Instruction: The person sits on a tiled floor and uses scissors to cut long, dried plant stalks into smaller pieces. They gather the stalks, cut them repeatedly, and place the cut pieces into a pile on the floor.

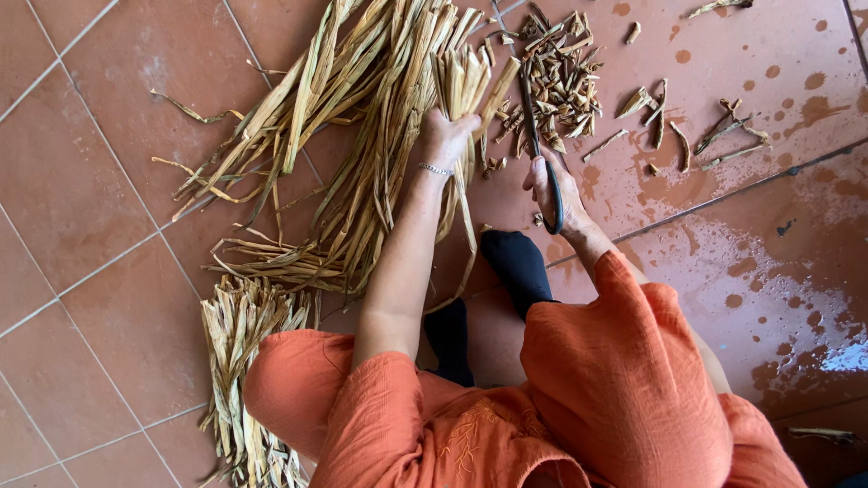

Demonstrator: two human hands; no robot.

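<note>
A separate bundle of dried leaves (240, 361) lay on the tiled floor (81, 181). The left hand (443, 136) had its fingers clamped on a bunch of dried leaf strips (466, 81). The right hand (556, 185) gripped dark scissors (533, 126), beside cut leaf ends (561, 77).

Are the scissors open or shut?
Open: the dark metal scissors in the right hand have blades spread around a dried strip.
</note>
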